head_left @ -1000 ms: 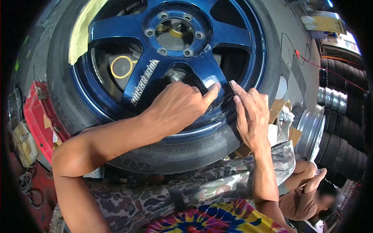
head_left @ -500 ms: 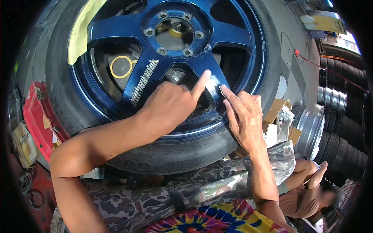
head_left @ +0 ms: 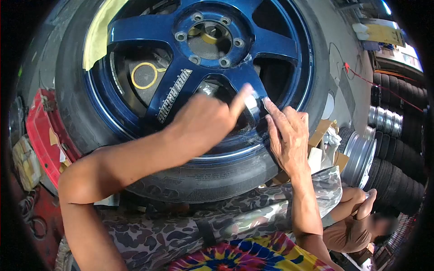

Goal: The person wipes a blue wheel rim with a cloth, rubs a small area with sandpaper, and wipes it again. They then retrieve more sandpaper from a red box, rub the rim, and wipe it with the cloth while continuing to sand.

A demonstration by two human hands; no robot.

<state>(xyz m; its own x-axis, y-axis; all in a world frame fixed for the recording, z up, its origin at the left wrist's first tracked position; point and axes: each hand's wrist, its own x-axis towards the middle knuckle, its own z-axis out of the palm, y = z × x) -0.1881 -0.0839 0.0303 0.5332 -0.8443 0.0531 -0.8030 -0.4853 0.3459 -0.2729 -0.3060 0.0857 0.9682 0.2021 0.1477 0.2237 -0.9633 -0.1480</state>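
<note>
The left hand [head_left: 205, 119] is blurred and, with its forearm, hides part of the tyre [head_left: 212, 183]. The top edge cuts off the blue wheel [head_left: 156, 28] and the yellow masking [head_left: 96, 39]. The right hand's [head_left: 290, 135] fingers mostly cover a small pale piece [head_left: 265, 100], its kind unclear. The bottom edge crops the tie-dye shirt [head_left: 239, 259].

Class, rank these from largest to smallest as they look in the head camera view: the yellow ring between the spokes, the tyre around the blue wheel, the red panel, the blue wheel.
1. Tyre
2. Blue wheel
3. Red panel, partly cut off by the tyre
4. Yellow ring
</note>
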